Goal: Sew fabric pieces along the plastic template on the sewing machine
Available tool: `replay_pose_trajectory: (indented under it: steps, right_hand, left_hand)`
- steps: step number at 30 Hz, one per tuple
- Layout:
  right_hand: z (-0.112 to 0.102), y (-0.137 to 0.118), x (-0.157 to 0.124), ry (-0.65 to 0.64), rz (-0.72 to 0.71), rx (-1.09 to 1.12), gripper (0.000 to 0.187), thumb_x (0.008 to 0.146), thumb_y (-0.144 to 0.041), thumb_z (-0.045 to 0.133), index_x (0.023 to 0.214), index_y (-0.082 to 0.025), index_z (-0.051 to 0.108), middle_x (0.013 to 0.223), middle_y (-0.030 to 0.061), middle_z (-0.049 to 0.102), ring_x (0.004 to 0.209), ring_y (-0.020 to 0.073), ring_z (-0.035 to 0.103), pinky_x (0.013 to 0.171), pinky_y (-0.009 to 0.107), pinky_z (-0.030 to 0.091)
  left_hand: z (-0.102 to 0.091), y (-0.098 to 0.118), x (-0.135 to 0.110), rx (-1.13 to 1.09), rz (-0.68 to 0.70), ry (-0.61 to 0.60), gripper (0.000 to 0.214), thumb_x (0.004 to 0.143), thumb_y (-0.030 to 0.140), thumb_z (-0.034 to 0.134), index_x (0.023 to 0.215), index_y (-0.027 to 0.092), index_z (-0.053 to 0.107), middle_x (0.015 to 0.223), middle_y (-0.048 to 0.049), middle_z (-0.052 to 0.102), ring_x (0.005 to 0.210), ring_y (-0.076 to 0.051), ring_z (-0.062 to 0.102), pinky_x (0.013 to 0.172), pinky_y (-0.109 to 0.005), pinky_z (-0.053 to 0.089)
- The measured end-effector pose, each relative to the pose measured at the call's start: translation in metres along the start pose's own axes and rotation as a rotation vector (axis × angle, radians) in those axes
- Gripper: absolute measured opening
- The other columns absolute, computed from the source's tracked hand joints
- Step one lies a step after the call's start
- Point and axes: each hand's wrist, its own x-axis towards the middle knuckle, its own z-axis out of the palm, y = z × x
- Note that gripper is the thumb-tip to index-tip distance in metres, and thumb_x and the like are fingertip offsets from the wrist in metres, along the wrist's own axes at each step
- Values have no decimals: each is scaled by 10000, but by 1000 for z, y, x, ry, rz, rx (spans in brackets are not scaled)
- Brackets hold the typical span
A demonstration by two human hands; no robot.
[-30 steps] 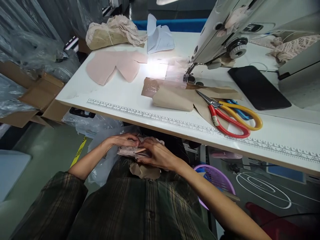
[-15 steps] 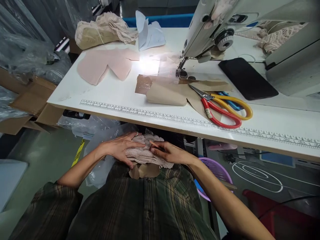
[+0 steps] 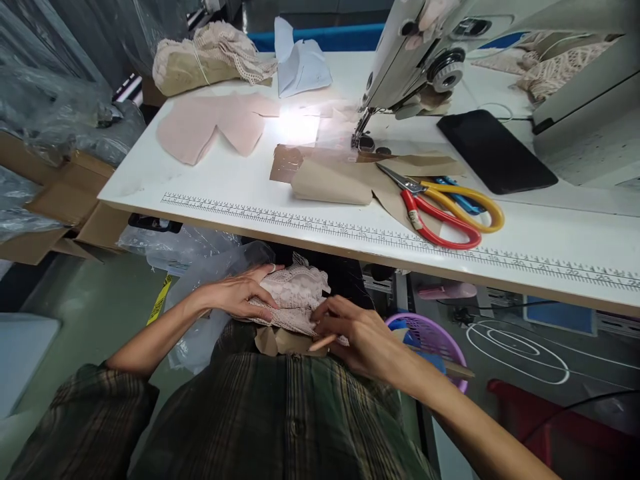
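A stack of pale pink lace fabric pieces [image 3: 299,285] rests at my lap, under the table's front edge. My left hand [image 3: 243,295] grips the stack's left side, fingers curled over the top lace. My right hand [image 3: 357,330] is closed at the lace's right edge, its fingertips bent against the fabric. A slim orange-tan stick [image 3: 323,343] juts from beneath my right fingers; its exact kind is unclear. Brown paper pieces [image 3: 286,342] show below the lace, against my plaid shirt. The right hand hides part of the lace edge.
On the white table [image 3: 220,183] are a sewing machine [image 3: 400,67], red-and-yellow-handled scissors [image 3: 440,207], brown paper [image 3: 335,183], a black phone-like slab [image 3: 495,150], pink fabric [image 3: 200,127] and a tied lace bundle [image 3: 210,57]. A purple basket [image 3: 435,333] stands below, right.
My right hand has moved right and toward my body, from the middle of the lace to its right edge. The upper lace now shows more of its pattern. The left hand stays at the left side.
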Motion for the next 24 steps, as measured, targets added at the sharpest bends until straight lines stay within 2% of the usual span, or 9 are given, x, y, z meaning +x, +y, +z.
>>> replay_pose_trajectory:
  steps: [4,8,10,13,14,16,20,24]
  right_hand:
    - [7,-3,-18,-11,-15,-35,177,918,-147,508,788,-182,623,795,55,627,746,177,567,625,260,408]
    - [-2,-3,-22,-31,-45,157,198,929,-151,456,776,-185,577,769,37,604,699,154,557,607,251,386]
    - [-8,-3,-21,21,1,286,214,958,-234,459,770,-189,550,715,18,576,627,134,517,565,242,374]
    - [-13,2,-17,250,124,536,283,964,-433,508,804,-202,542,664,-11,534,559,114,464,499,223,365]
    - [-14,5,-14,343,170,605,319,943,-494,535,810,-205,548,649,-18,520,544,111,451,480,217,361]
    - [-16,9,-9,470,237,691,391,880,-588,596,812,-204,576,617,-26,501,522,109,439,455,214,356]
    - [-25,11,0,468,225,690,406,855,-597,628,852,-194,669,602,-6,564,495,107,445,426,214,356]
    - [-45,3,-2,485,93,579,288,892,-482,636,847,-214,731,672,27,655,527,124,537,440,212,425]
  left_hand:
    - [1,-5,-4,-103,68,51,190,830,368,726,823,178,744,1602,-53,199,1480,-307,187,1153,-353,324]
    - [-1,-9,-5,-152,103,3,183,817,349,738,785,171,708,1599,-54,179,1481,-309,176,1152,-363,326]
    - [-1,-13,-5,-155,79,-2,195,807,363,749,886,190,705,1600,-61,174,1481,-309,177,1157,-378,314]
    - [2,-19,-3,-137,23,18,528,751,411,795,1218,260,603,1597,-91,187,1483,-317,171,1157,-422,306]
    - [3,-20,-2,-129,13,23,624,729,428,810,1279,270,562,1595,-101,194,1482,-325,171,1157,-433,303]
    - [4,-22,-1,-116,-1,15,648,711,453,819,1280,264,572,1588,-112,211,1478,-340,181,1155,-432,303]
    - [2,-21,-1,-110,-37,-21,549,732,458,803,1227,294,629,1580,-85,244,1472,-333,210,1142,-412,327]
    - [1,-19,-1,-94,-29,-12,504,751,451,790,1214,307,650,1586,-64,257,1474,-333,204,1152,-423,312]
